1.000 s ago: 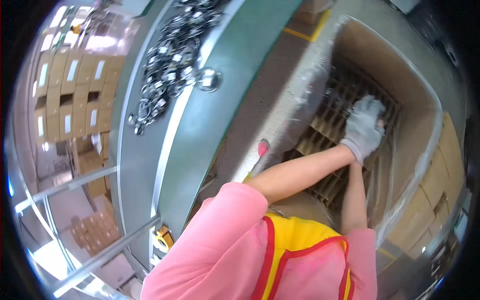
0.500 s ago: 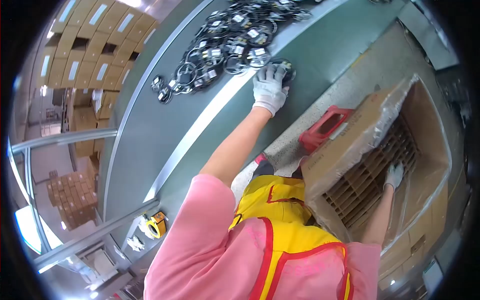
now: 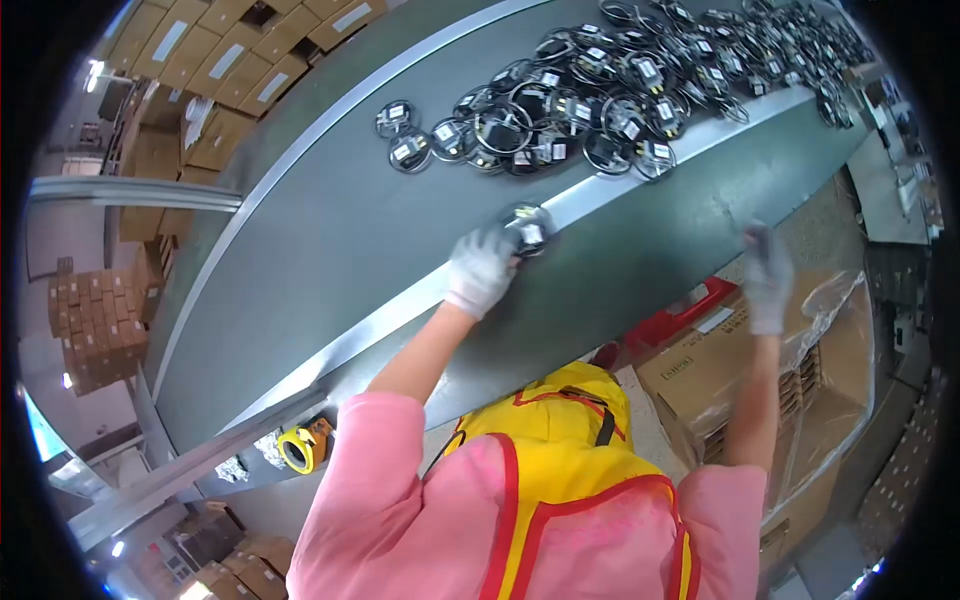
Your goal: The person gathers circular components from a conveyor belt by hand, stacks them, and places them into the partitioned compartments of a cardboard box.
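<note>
My left hand (image 3: 482,270), in a white glove, is closed on the edge of a coiled black cable (image 3: 527,230) with a pale label or plug, over the metal strip of the bench. My right hand (image 3: 767,278), also gloved, is raised between the bench edge and the open carton (image 3: 690,385). Motion smears its fingers, so whether they hold anything cannot be made out. A large heap of similar coiled cables (image 3: 610,100) lies farther back on the grey-green surface (image 3: 330,240). Cardboard dividers (image 3: 790,390) show inside the carton, partly hidden by my right forearm.
A metal strip (image 3: 390,320) runs along the bench. A red plastic object (image 3: 680,320) stands between bench and carton. Clear plastic lining (image 3: 835,295) hangs over the carton's rim. At lower left are a yellow tape roll (image 3: 297,450) and a metal rail (image 3: 190,465). Stacked cartons (image 3: 220,50) stand beyond.
My right hand has come up out of the carton toward the bench. My left hand has gone from lying over a coil on the near green strip to gripping one at the metal strip. The view has shifted.
</note>
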Action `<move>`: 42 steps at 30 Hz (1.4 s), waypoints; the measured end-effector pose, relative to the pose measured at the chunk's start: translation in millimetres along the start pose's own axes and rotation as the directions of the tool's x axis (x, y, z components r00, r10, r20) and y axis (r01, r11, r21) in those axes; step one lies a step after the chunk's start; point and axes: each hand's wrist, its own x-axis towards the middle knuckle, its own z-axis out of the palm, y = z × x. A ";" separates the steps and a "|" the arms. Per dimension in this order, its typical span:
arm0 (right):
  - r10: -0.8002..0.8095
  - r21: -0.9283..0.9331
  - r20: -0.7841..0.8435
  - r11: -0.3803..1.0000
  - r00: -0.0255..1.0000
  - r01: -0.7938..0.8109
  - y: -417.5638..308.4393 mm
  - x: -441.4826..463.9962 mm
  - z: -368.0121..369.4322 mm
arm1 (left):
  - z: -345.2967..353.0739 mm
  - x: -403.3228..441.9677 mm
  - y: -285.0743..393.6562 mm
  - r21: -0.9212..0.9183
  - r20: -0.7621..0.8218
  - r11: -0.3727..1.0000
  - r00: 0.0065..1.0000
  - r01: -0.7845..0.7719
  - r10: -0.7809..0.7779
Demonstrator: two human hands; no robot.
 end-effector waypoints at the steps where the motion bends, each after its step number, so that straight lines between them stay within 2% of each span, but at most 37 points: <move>1: -0.066 -0.012 0.123 0.998 0.990 0.068 -24.6 6.7 28.0 | 2.2 -9.8 -22.4 -0.049 0.017 0.993 0.994 0.106 -0.105; 2: -0.166 0.086 0.187 0.985 0.968 0.152 -49.3 13.5 55.2 | -1.1 -14.8 -39.8 0.032 0.105 0.961 0.956 0.274 -0.276; 3: -0.268 0.187 0.240 0.956 0.933 0.226 -69.9 17.3 82.6 | -7.7 -20.1 -53.6 0.065 0.061 0.938 0.937 0.341 -0.345; 4: -0.128 0.392 0.336 0.920 0.933 -0.015 -80.5 14.4 113.0 | -14.6 -23.3 -63.9 0.096 0.015 0.908 0.912 0.407 -0.410; 6: -0.061 0.362 0.444 0.925 0.894 -0.116 -111.5 24.0 147.6 | -19.3 -26.0 -76.3 0.080 -0.137 0.906 0.905 0.416 -0.403; 7: 0.041 0.432 0.461 0.862 0.887 -0.265 -116.9 25.8 169.2 | -20.9 -26.0 -80.4 0.072 -0.210 0.905 0.894 0.419 -0.397; 8: 0.143 0.493 0.485 0.770 0.863 -0.405 -118.8 24.0 191.7 | -22.1 -22.0 -80.4 -0.082 -0.195 0.905 0.884 0.417 -0.425; 10: 0.268 0.548 0.480 0.652 0.835 -0.524 -137.1 25.3 212.4 | -18.8 -1.5 -70.5 -0.380 -0.158 0.842 0.870 0.383 -0.467; 11: 0.326 0.575 0.480 0.585 0.814 -0.573 -146.5 28.9 219.6 | -12.4 13.6 -63.0 -0.433 -0.126 0.782 0.829 0.448 -0.544; 12: 0.350 0.556 0.439 0.618 0.828 -0.556 -156.4 32.1 223.7 | -11.0 32.7 -61.8 -0.576 0.120 0.591 0.774 0.564 -0.622; 13: 0.373 0.535 0.397 0.649 0.839 -0.541 -165.9 33.4 226.0 | 4.1 51.5 -61.2 -0.641 0.140 0.515 0.746 0.569 -0.651; 14: 0.394 0.512 0.353 0.678 0.849 -0.527 -172.4 36.8 229.6 | 31.3 67.4 -61.9 -0.650 -0.035 0.602 0.773 0.464 -0.634; 16: 0.385 0.547 0.336 0.663 0.860 -0.511 -172.3 46.5 249.4 | 16.5 105.6 -45.4 -0.455 0.034 0.595 0.681 0.662 -0.732; 18: 0.410 0.601 0.359 0.586 0.838 -0.544 -177.2 62.6 261.1 | 20.8 124.4 -53.1 -0.471 0.072 0.539 0.639 0.699 -0.766; 19: 0.401 0.565 0.365 0.622 0.840 -0.542 -182.0 74.3 264.3 | 22.8 134.4 -59.6 -0.476 0.088 0.509 0.615 0.717 -0.784; 21: 0.390 0.495 0.386 0.677 0.836 -0.544 -192.0 91.2 273.6 | 24.0 140.4 -87.1 -0.587 0.122 0.490 0.668 0.645 -0.734; 22: 0.334 0.542 0.377 0.676 0.864 -0.498 -193.0 97.5 286.0 | 25.1 139.7 -103.6 -0.636 0.136 0.476 0.695 0.608 -0.706; 23: 0.281 0.586 0.368 0.670 0.886 -0.456 -192.5 102.9 301.2 | 38.4 136.8 -120.7 -0.716 0.069 0.471 0.724 0.515 -0.687; 24: 0.225 0.591 0.380 0.687 0.897 -0.423 -194.4 107.7 310.8 | 33.2 134.2 -132.2 -0.730 0.114 0.417 0.698 0.542 -0.707; 26: 0.074 0.555 0.445 0.759 0.892 -0.340 -209.9 114.4 329.0 | 17.7 121.8 -157.8 -0.714 0.152 0.392 0.675 0.580 -0.722; 27: -0.005 0.549 0.480 0.782 0.877 -0.295 -223.3 114.7 335.3 | 18.8 108.5 -172.1 -0.741 0.101 0.386 0.660 0.549 -0.744; 29: -0.107 0.515 0.649 0.791 0.753 -0.331 -257.4 107.6 357.9 | 25.7 71.3 -205.4 -0.782 -0.010 0.390 0.617 0.485 -0.787; 30: -0.153 0.492 0.709 0.807 0.688 -0.326 -267.3 101.0 377.3 | 27.6 48.9 -222.9 -0.831 0.031 0.306 0.588 0.464 -0.808; 31: -0.290 0.574 0.682 0.781 0.671 -0.247 -288.3 93.4 378.4 | 18.2 26.2 -233.9 -0.822 0.037 0.299 0.570 0.484 -0.821; 32: -0.334 0.596 0.697 0.761 0.634 -0.255 -303.2 82.6 382.5 | 8.2 3.0 -243.0 -0.813 0.042 0.291 0.548 0.505 -0.835; 35: -0.392 0.483 0.797 0.871 0.459 -0.094 -340.1 58.0 379.2 | 16.8 -75.9 -272.5 -0.836 0.030 0.199 0.405 0.511 -0.914; 37: -0.460 0.485 0.811 0.874 0.362 0.027 -356.6 46.9 366.0 | -1.2 -113.7 -275.0 -0.872 0.104 0.035 0.256 0.488 -0.961; 38: -0.462 0.502 0.789 0.865 0.404 0.009 -356.6 40.3 364.6 | -9.4 -128.6 -271.2 -0.887 0.146 -0.046 0.185 0.460 -0.972; 39: -0.459 0.517 0.767 0.856 0.448 -0.007 -353.6 35.9 362.5 | -20.2 -140.1 -263.1 -0.906 0.121 -0.066 0.106 0.417 -0.987; 40: -0.451 0.530 0.744 0.848 0.494 -0.024 -349.2 33.3 360.2 | -40.2 -142.0 -252.3 -0.889 0.145 -0.143 -0.027 0.436 -0.989; 42: -0.400 0.519 0.717 0.853 0.571 -0.055 -338.2 36.5 352.3 | -32.5 -167.8 -250.6 -0.938 0.009 -0.093 -0.246 0.333 -0.969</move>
